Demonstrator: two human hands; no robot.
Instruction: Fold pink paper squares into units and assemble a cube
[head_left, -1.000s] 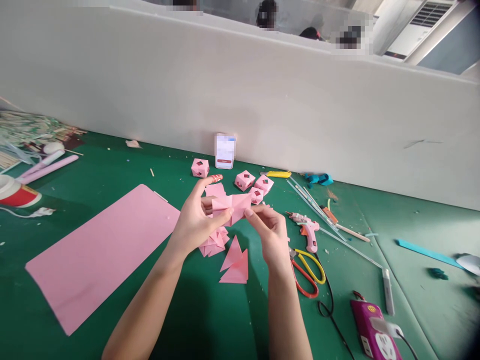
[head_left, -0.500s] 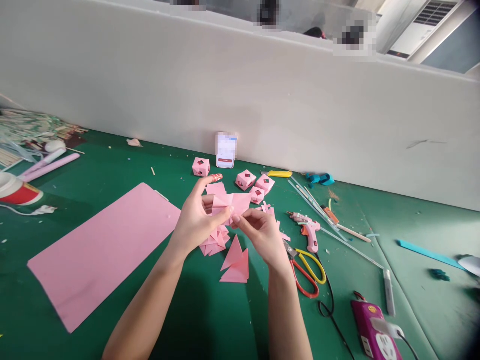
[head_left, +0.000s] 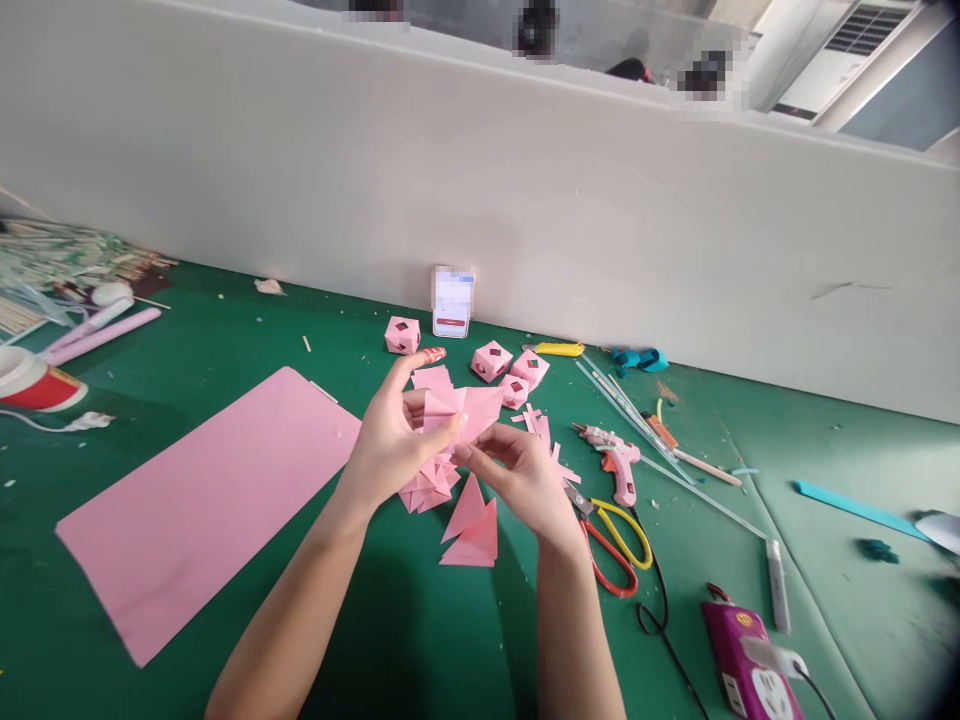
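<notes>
Both hands — left hand (head_left: 390,440), right hand (head_left: 525,480) — pinching folded pink paper (head_left: 469,408)

Bright, even daylight; soft shadows under arms; edges warped, corners dark.

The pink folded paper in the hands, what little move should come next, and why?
Probably press the loose flap flat with the right hand. The left hand pinches the pink folded paper above the table, and the right fingertips sit under its lower edge, where the fold looks unfinished compared with the finished pink cubes behind.
</notes>
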